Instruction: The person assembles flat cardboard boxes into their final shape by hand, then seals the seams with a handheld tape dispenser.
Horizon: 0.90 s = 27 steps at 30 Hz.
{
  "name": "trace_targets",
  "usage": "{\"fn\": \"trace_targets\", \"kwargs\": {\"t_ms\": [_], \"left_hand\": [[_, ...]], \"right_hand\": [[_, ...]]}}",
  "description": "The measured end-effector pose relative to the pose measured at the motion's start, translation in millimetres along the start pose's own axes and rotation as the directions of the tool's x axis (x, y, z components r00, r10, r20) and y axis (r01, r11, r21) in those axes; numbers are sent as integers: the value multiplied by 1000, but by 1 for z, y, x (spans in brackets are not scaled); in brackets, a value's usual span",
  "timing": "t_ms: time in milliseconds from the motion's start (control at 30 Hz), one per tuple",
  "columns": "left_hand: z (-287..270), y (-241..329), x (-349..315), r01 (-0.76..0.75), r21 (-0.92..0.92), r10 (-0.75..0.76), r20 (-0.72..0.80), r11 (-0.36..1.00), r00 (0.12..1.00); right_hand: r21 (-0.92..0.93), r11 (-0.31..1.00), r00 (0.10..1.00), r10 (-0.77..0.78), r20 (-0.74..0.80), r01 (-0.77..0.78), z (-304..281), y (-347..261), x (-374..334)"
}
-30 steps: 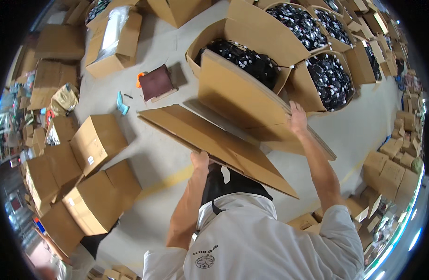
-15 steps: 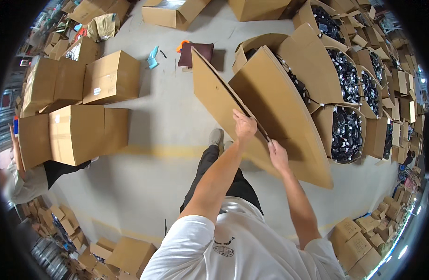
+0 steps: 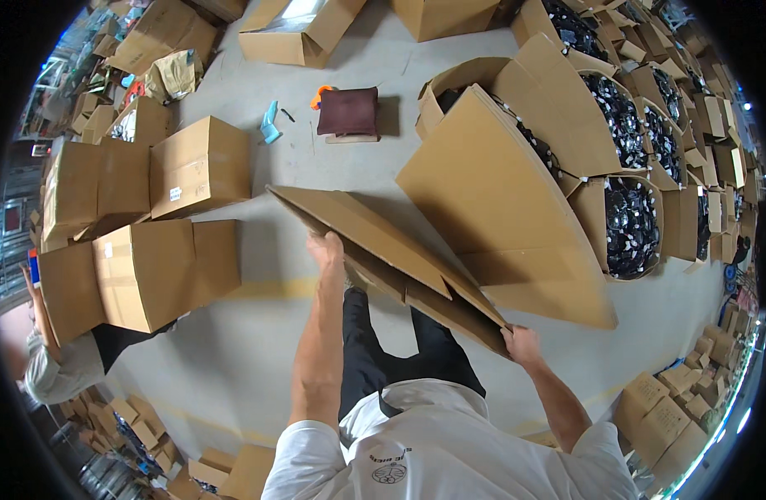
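A flattened cardboard box (image 3: 391, 246) hangs in front of my legs, its layers spread a little apart along the edge nearest me. My left hand (image 3: 325, 248) is closed on its left part. At its right end, my right hand (image 3: 522, 343) grips the corner, the fingers partly hidden by the board. Just beyond it to the right, large flat cardboard sheets (image 3: 504, 200) lean against open boxes.
Open boxes of black, plastic-wrapped items (image 3: 630, 225) line the right. Closed cartons (image 3: 195, 167) stand at left, with a person (image 3: 74, 362) beside them. A dark red padded stool (image 3: 347, 112) and a light-blue item (image 3: 270, 123) are on the floor ahead.
The flattened box has come away from the leaning sheets, toward my left and nearer my body. My hands have moved farther apart, and its layers have parted slightly.
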<state>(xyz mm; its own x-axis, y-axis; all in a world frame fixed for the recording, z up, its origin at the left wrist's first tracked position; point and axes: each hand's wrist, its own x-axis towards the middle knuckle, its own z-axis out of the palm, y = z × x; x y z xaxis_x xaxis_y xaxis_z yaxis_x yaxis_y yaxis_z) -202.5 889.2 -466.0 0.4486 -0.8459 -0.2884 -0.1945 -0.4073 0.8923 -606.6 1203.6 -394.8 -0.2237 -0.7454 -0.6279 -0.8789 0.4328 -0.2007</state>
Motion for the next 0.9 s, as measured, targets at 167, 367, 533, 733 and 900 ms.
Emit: {"fn": "trace_targets", "kwargs": {"t_ms": [167,367,533,733,900], "left_hand": [[-72,19,39,9,81,-7,-22,997,1000],[-200,66,100,-102,369,97,33,924,995],[-309,54,133,-166,413,136,101,895,986],[-342,6,182,-82,593,85,22,801,996],[-368,-16,224,0,616,36,-46,788,998]], "right_hand": [[77,994,987,-66,-150,78,-15,-48,12],[3,999,961,-34,-275,37,-79,-188,80],[111,989,955,-63,-289,99,-108,-349,178],[150,924,865,-261,-428,353,-75,-486,290],[-145,947,905,-319,-281,288,-56,-597,303]]}}
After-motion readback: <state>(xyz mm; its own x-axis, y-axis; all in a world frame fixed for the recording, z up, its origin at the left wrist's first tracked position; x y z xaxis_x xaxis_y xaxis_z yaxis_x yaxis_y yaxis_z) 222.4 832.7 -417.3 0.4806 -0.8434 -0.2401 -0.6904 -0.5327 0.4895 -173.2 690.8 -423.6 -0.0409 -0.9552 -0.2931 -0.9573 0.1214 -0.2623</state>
